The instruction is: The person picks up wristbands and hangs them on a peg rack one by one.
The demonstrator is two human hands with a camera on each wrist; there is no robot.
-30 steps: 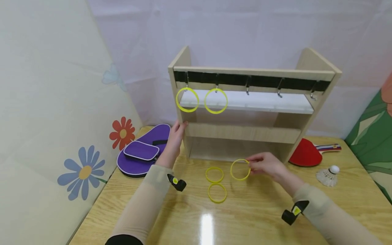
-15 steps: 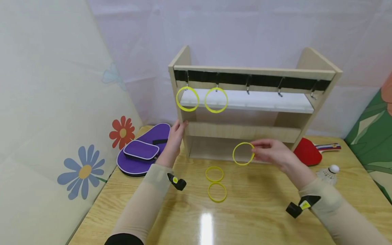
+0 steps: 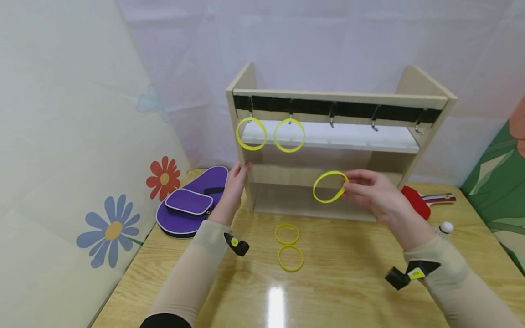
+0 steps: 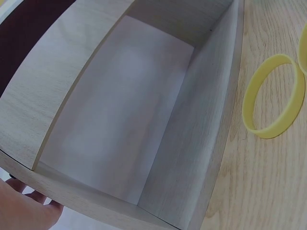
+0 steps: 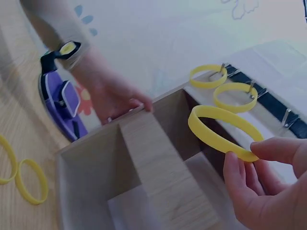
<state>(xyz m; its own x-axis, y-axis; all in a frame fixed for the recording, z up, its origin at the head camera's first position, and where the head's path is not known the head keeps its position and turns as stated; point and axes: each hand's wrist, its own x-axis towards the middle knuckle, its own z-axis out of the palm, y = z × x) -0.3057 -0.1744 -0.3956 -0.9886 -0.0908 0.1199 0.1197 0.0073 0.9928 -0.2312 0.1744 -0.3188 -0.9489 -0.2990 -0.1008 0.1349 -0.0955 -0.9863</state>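
My right hand (image 3: 377, 193) pinches a yellow wristband (image 5: 211, 138) between thumb and fingers, raised in front of the lower part of a wooden shelf unit (image 3: 324, 176). My left hand (image 3: 234, 184) grips the unit's left side panel, thumb over the front edge; its other fingers lie along the outside. Two more wristbands hang from the two leftmost hooks, the outer wristband (image 3: 251, 147) and the inner wristband (image 3: 289, 150). Farther right, a bare hook (image 3: 332, 122) and two others stick out from the black strip (image 3: 311, 105). Two wristbands (image 4: 288, 117) lie on the table before the unit.
A purple paddle case (image 3: 188, 201) lies left of the unit, beside my left forearm. On the right are a red table tennis paddle (image 3: 418, 202) and a shuttlecock (image 3: 446, 228), partly covered by my right arm. A fabric backdrop (image 3: 328, 41) hangs behind.
My right hand has risen from near the tabletop with the wristband, moving slightly right, and the band has turned to a tilt. My left hand has stayed on the side panel.
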